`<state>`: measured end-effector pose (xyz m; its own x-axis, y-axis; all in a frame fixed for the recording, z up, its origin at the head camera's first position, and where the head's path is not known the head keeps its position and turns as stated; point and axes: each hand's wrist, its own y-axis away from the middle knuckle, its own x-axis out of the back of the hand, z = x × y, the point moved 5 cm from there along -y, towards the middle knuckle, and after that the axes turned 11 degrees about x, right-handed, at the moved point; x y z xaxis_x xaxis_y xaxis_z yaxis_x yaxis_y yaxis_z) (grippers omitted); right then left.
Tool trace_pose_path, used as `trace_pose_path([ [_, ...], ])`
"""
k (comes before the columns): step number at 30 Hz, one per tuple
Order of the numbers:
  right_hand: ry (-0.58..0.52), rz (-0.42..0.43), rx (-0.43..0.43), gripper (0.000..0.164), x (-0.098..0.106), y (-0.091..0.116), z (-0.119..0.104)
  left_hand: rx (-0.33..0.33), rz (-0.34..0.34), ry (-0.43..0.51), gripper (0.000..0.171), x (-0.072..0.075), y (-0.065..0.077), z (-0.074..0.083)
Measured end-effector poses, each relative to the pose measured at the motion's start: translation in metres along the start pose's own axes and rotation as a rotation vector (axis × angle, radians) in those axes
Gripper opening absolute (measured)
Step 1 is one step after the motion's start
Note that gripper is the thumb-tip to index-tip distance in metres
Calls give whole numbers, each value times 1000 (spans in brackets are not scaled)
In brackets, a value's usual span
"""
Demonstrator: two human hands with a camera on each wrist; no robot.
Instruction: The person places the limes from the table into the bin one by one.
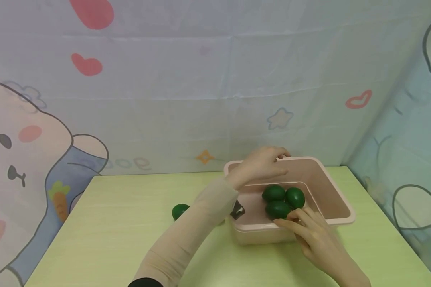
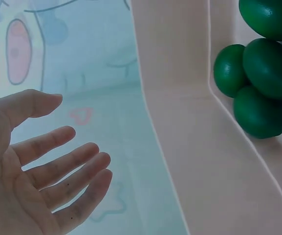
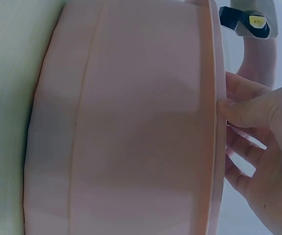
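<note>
The fingers (image 3: 243,88) of the right hand (image 1: 317,237) are narrowed on the near rim of one pink bin (image 1: 265,236), the thumb on the rim's outer side and the fingers on its inner side. Also near is the left arm in one pale sleeve (image 1: 190,231), with one black band (image 1: 145,283) round it at the bottom edge of the head view; in the right wrist view, one dark band (image 3: 232,17) with a yellow tag (image 3: 257,21) sits at the cuff. Level with the bin's near side, one green fruit (image 1: 180,211) lies on the table (image 1: 111,239), partly behind the sleeve. On the bin's floor lie four more fruits (image 2: 260,113), bunched together, counted in the left wrist view; the head view shows three of them, beyond the right fingertips. That makes five fruits in all. Farther off, the left hand (image 1: 262,164) is held out at the far rim, its five digits spread wide and slightly bent, apart from the bin in its own wrist view. Behind hangs a cloth (image 1: 172,79) with three red hearts, one outlined star, one small orange star, and at left a cartoon animal (image 1: 32,167) with one carrot (image 1: 60,203).
</note>
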<state>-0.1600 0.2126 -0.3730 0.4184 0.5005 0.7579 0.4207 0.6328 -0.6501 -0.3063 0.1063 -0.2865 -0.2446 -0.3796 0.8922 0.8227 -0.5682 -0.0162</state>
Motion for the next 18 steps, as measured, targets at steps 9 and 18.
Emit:
trace_pose_path([
  [9,18,27,8,51,2,-2,-1,-20,42,17,43,8,20,2],
  [18,13,9,-13,54,3,-2,-2,-28,71,48,44,12,41,-1],
])
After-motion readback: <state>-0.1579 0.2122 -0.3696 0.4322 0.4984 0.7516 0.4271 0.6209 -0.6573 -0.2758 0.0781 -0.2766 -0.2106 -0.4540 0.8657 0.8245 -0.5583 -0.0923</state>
